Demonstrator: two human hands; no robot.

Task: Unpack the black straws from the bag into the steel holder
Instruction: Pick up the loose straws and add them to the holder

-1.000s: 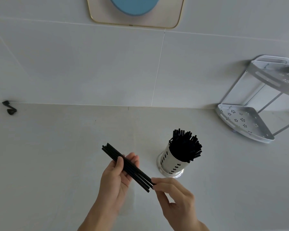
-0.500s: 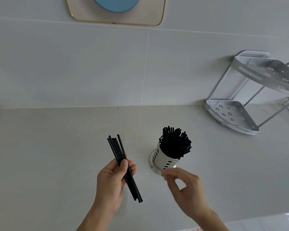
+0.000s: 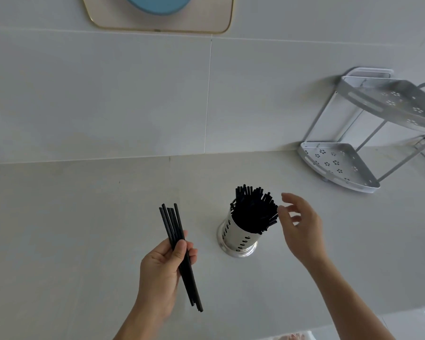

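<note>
My right hand [image 3: 298, 225] has let go of the loose bundle of straws [image 3: 180, 253] and swung across to the far side of the steel holder [image 3: 239, 235]. A second ago it was pinching the lower ends of that bundle; now its fingers are spread and empty, hovering just beside the tips of the straws already standing in the holder [image 3: 254, 209], perhaps brushing them, though I cannot tell for sure.

My left hand [image 3: 163, 268] alone carries the bundle now, thumb clamped across the front and fingers curled behind, gripping it near the middle. The bundle has turned from a slant to nearly upright, its upper ends fanned a little, its lower ends hanging below my palm above the desk [image 3: 71, 229].

The holder stands on the desk between my hands, already packed with straws that splay toward the right. No bag shows in view, so I judge this handful to be among the last to go in.

I read the right hand's move as getting ready to push the crowded straws aside or steady the holder, so the left can drop its bundle in. The risk is the tight fit: a careless push could tip the holder or leave new straws riding on top of the rest. The wire corner rack [image 3: 339, 165] sits well apart, out of the way.
</note>
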